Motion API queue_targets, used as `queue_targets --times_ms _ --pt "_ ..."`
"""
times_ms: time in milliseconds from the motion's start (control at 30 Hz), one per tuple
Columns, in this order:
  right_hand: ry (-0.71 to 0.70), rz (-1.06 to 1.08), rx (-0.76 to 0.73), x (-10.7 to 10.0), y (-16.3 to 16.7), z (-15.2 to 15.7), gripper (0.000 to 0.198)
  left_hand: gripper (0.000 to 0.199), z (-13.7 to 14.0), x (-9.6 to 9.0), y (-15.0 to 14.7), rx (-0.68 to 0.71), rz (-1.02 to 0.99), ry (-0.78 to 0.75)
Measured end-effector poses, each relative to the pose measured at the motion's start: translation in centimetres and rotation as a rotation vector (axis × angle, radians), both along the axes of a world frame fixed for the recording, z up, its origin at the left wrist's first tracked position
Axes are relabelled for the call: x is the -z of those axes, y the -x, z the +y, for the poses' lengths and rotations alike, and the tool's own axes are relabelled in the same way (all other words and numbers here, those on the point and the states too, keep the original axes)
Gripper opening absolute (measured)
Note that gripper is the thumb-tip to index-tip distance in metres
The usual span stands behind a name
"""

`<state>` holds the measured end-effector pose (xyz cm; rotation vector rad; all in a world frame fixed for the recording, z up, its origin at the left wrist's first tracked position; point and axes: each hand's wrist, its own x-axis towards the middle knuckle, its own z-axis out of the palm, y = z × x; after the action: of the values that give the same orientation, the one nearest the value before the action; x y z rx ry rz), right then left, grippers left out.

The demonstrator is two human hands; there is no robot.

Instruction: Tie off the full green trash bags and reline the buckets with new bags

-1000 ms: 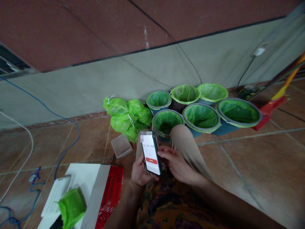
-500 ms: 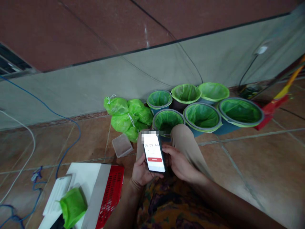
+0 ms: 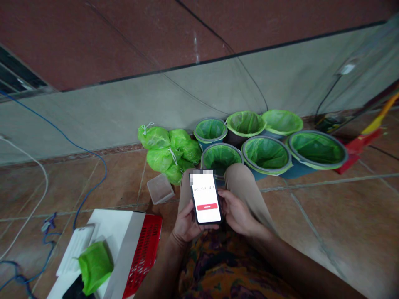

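Note:
A smartphone (image 3: 207, 197) with a lit white screen, a timer readout and a red button stands tilted in front of my knees. My left hand (image 3: 187, 224) is closed around its lower left side, thumb along the edge and fingers beneath. At the phone's right edge, my right hand (image 3: 238, 214) grips with bent fingers; part of them is hidden behind it. Just beyond the knees are several bins lined with green bags, among them a front bin (image 3: 222, 155) and a wider one (image 3: 266, 154). Knotted green bags (image 3: 168, 153) lie heaped to their left.
A clear plastic container (image 3: 160, 189) sits on the tiled floor. At lower left, a white box (image 3: 115, 224) carries a folded green bag (image 3: 96, 265), beside a red basket (image 3: 143, 249). A blue cable (image 3: 93, 155) crosses the floor. A red dustpan (image 3: 358, 151) is at far right.
The phone has shifted slightly right in the view and its timer readout has advanced. Both hands keep their hold. The camera view has tilted a little.

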<state>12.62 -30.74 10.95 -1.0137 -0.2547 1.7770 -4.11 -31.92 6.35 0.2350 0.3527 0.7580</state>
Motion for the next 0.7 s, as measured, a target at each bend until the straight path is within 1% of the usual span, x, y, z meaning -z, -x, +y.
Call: queue_targets --times_ms 233,400,567,700 --pt "0.028 0.018 0.002 0.0 -0.1 0.1 0.02 0.048 0.0 -0.3 -0.3 -0.019 0.038 0.027" --pt "0.049 -0.009 -0.012 -0.2 -0.1 0.2 0.022 0.053 0.0 -0.3 -0.4 -0.018 0.063 0.024" --pt "0.041 -0.048 -0.007 0.5 -0.2 0.2 0.022 0.053 0.1 -0.4 -0.5 0.006 0.06 0.031" --pt "0.005 -0.1 -0.039 1.1 -0.1 0.1 0.02 0.053 0.1 -0.3 -0.4 0.013 0.053 0.036"
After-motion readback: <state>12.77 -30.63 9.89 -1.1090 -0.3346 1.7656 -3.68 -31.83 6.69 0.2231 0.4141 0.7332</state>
